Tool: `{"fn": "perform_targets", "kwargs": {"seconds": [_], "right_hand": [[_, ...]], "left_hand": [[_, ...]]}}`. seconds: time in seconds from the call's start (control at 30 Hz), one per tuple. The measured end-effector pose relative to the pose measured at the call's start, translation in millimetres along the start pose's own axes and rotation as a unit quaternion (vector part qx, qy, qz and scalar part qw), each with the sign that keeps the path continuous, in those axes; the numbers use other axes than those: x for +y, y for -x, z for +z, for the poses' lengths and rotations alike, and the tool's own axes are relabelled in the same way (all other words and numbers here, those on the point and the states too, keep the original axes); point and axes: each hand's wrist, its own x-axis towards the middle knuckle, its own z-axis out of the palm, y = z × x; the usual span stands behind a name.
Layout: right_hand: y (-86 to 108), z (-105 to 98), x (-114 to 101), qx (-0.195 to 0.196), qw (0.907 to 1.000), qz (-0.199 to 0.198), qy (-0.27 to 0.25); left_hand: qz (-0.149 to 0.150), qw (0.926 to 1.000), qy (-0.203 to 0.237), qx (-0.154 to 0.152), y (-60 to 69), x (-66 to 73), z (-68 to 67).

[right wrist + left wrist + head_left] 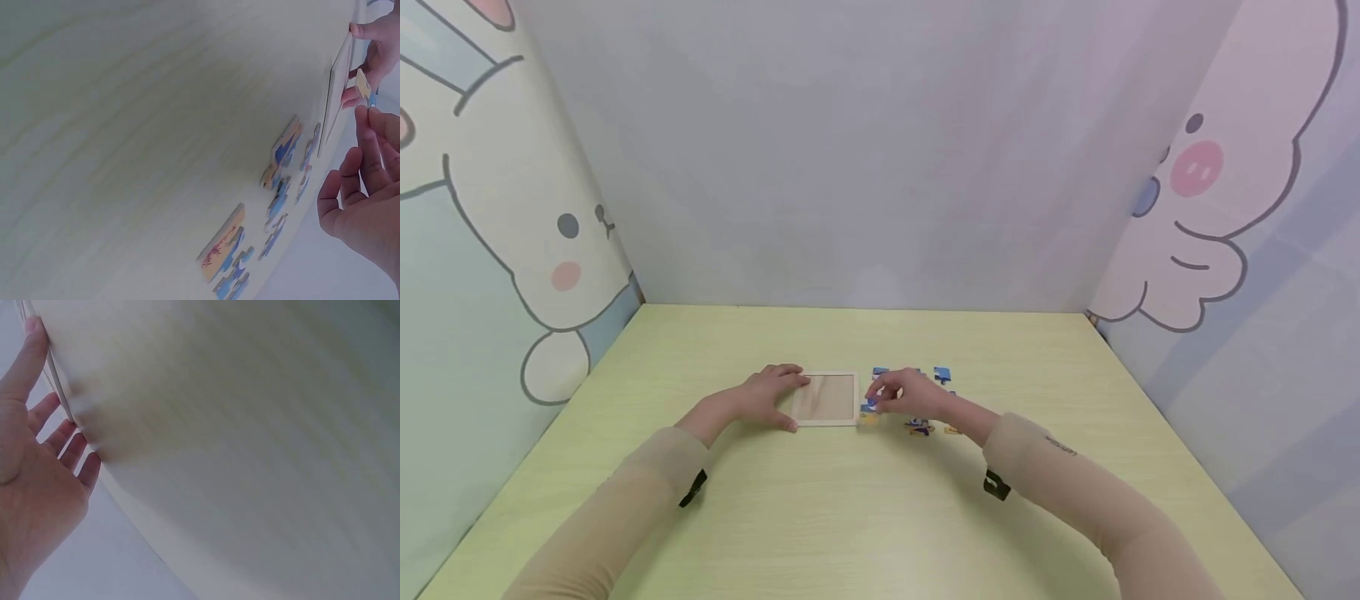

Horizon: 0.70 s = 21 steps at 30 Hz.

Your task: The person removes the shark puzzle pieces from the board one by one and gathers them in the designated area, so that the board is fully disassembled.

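Observation:
My right hand (910, 393) pinches a puzzle piece (868, 412) between thumb and fingertips, just right of a shallow wooden puzzle tray (856, 400). That piece is yellow and blue; in the right wrist view the piece (363, 84) tilts up off the table. My left hand (767, 396) rests at the tray's left side with fingers extended, thumb by the near corner and fingertips toward the far corner. In the left wrist view the fingers (90, 469) touch the table. The tray's bare wooden bottom shows. More blue and orange puzzle pieces (281, 153) lie beneath and around my right hand.
A loose blue piece (942, 374) lies at the far right of the group, and other pieces (919, 427) lie nearer. The pale wooden table (820, 517) meets a plain back wall (865, 167), with cartoon-printed side panels left and right.

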Motion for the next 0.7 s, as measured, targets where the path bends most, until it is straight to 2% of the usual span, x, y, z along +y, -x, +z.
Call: {"fn": "perform_targets", "kwargs": {"seconds": [0.27, 0.7], "right_hand": [[12.8, 0, 12, -0.012, 0.9998, 0.008, -0.013], [18.6, 5, 17, -0.012, 0.9995, 0.023, -0.017]], "left_hand": [[-0.005, 1.0000, 0.008, -0.001, 3.0, 3.1, -3.2], [-0.009, 0.9999, 0.004, -0.008, 0.1, 1.2, -1.1]]}}
